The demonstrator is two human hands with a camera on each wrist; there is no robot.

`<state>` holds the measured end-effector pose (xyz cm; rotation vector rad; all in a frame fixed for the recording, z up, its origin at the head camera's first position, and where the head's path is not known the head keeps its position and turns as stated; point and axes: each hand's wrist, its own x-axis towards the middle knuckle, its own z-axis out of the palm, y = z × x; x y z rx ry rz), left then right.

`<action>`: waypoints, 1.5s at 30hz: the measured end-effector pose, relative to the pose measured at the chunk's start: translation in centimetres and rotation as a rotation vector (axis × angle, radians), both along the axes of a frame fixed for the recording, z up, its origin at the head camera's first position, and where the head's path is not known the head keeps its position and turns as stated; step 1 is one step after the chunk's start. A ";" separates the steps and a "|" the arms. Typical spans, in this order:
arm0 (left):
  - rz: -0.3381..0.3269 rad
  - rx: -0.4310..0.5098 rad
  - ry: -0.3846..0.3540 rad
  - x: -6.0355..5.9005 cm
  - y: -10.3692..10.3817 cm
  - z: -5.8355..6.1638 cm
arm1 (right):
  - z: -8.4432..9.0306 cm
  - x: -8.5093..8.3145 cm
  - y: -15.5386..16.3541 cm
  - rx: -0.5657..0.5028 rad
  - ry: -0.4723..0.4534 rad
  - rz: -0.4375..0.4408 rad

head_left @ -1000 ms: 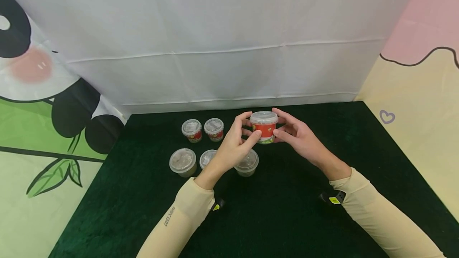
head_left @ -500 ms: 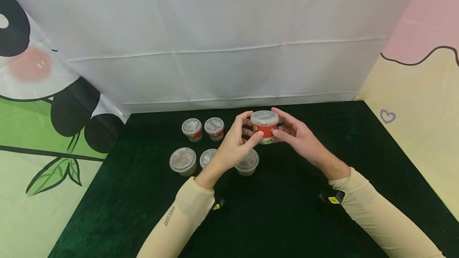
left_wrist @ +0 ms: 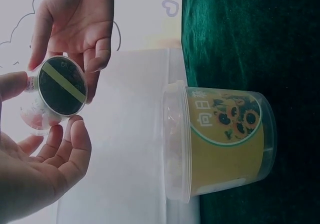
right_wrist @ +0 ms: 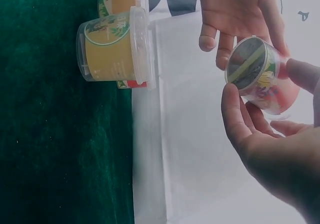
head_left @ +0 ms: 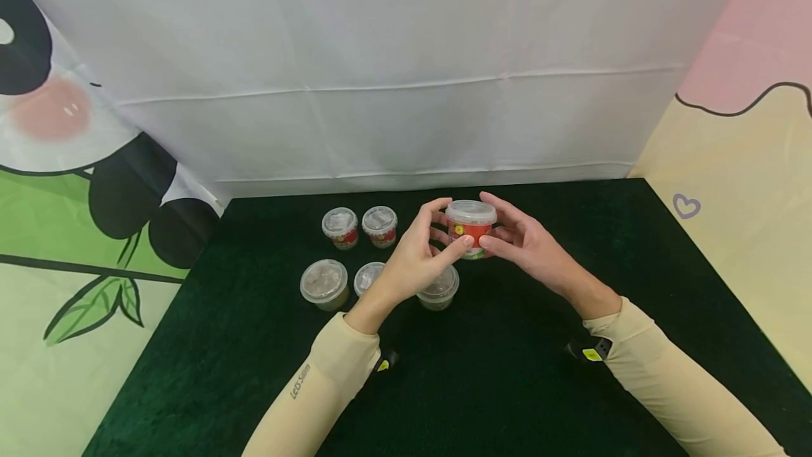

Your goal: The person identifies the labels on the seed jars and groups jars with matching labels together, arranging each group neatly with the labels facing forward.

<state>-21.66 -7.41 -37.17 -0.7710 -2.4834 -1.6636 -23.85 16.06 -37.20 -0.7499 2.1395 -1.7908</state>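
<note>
A small plastic tub [head_left: 471,226] with a clear lid and a red label is held in the air between both hands. My left hand [head_left: 415,256] grips its left side, thumb in front and fingers behind. On the opposite side my right hand [head_left: 529,242] holds it the same way. The tub's round base [left_wrist: 62,86], dark with a yellow-green stripe, shows in the left wrist view. Below the left hand stands a lidded tub [head_left: 439,289], partly covered by that hand. In the left wrist view this yellow-labelled tub [left_wrist: 227,139] looks large and close.
Two small red-labelled tubs [head_left: 340,227] stand at the back left of the green cloth table [head_left: 495,386]. Nearer are a larger lidded tub [head_left: 324,284] and another tub [head_left: 366,277] half hidden by the left wrist. A white cloth [head_left: 393,76] hangs behind.
The held tub has shifted slightly right and down and turned a little, so a yellow flower on its label now shows. Both thumbs have moved closer together. The standing tubs have not moved.
</note>
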 end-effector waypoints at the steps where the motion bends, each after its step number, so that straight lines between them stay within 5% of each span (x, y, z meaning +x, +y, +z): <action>1: -0.001 -0.001 -0.005 0.0 0.0 0.0 | 0.0 0.0 0.0 0.001 -0.003 0.005; 25: -0.010 0.013 0.019 0.3 -0.3 0.5 | 0.0 -0.2 0.4 -0.037 -0.006 -0.006; 41: -0.009 0.037 0.030 0.1 -0.6 0.2 | -0.3 -0.4 0.4 -0.152 -0.122 0.041; 45: -0.011 0.041 0.027 0.1 -0.5 0.3 | -0.2 -0.4 0.2 -0.094 -0.076 0.037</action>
